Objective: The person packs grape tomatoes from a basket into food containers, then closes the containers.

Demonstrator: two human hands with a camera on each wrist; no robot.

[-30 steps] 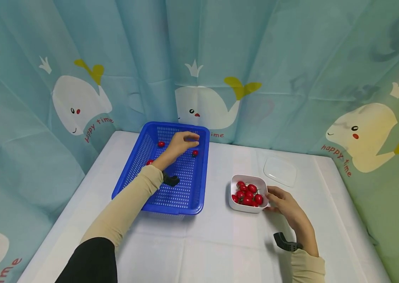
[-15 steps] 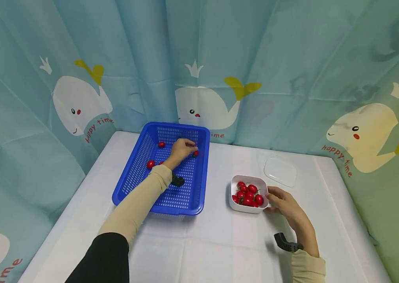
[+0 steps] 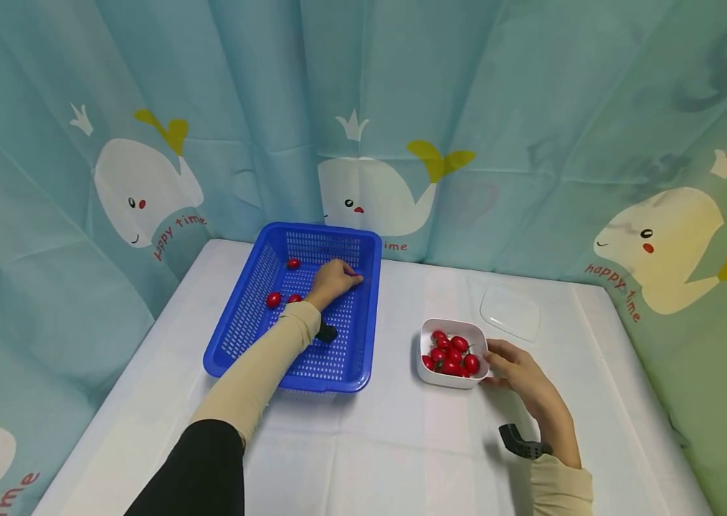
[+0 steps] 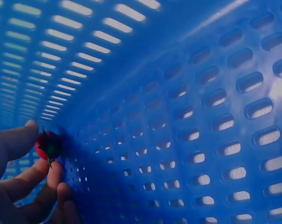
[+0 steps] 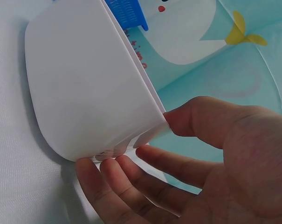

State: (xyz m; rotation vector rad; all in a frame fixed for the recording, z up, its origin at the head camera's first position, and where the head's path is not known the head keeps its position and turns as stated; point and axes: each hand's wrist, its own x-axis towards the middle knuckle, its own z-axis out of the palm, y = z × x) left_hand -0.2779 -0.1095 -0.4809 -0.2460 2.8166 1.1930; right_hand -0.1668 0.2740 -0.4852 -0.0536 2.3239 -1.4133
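Observation:
Inside the blue plastic basket [image 3: 373,315], my left hand [image 3: 333,281] is at the far right part. Its thumb and fingertips pinch a red cherry tomato [image 4: 45,148] with green sepals, close to the basket wall. In the head view that tomato is mostly hidden behind the fingers. Other cherry tomatoes lie in the basket: one at the back left [image 3: 294,263], one at the left [image 3: 274,299] and one partly behind the wrist [image 3: 295,298]. My right hand [image 3: 521,373] holds the right side of a white box [image 5: 85,79], thumb at the rim, fingers against the wall. Several cherry tomatoes [image 3: 450,356] fill it.
A clear lid [image 3: 510,313] lies flat on the white-covered table [image 3: 389,451], behind the box and to its right. A blue-green curtain [image 3: 505,208] with whale prints hangs along the table's back edge and both sides.
My left hand has moved down and slightly right in the basket, from above the right-hand cherry tomato to pinching it. The right hand and the white box have stayed put.

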